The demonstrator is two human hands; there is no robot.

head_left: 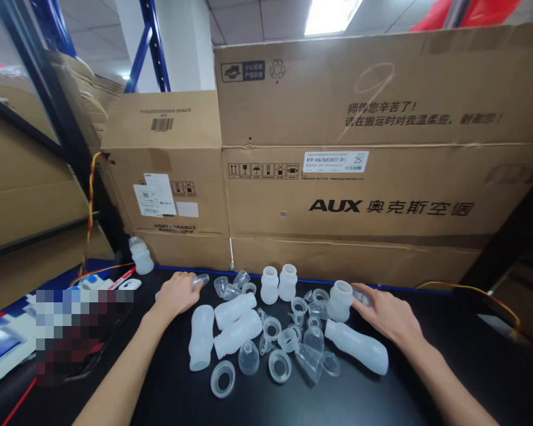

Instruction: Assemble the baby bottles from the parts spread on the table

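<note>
Standing on the black desk (pixel 182 399), head view: one pair of frosted bottles (pixel 270 286), landmark. Left of the pair: left hand (pixel 177 294), fingers curled at a clear piece (pixel 201 279); whether the grip holds it, cannot tell. Right of the pair: third upright bottle (pixel 340 303), then right hand (pixel 388 313), fingers bent at a clear part (pixel 363 295), partly hidden; grip state, cannot tell. Nearer than the pair: lying bottles (pixel 238 334), clear rings (pixel 279 365), clear cone (pixel 310 361). Behind the pair: cardboard box (pixel 266 207).
</note>
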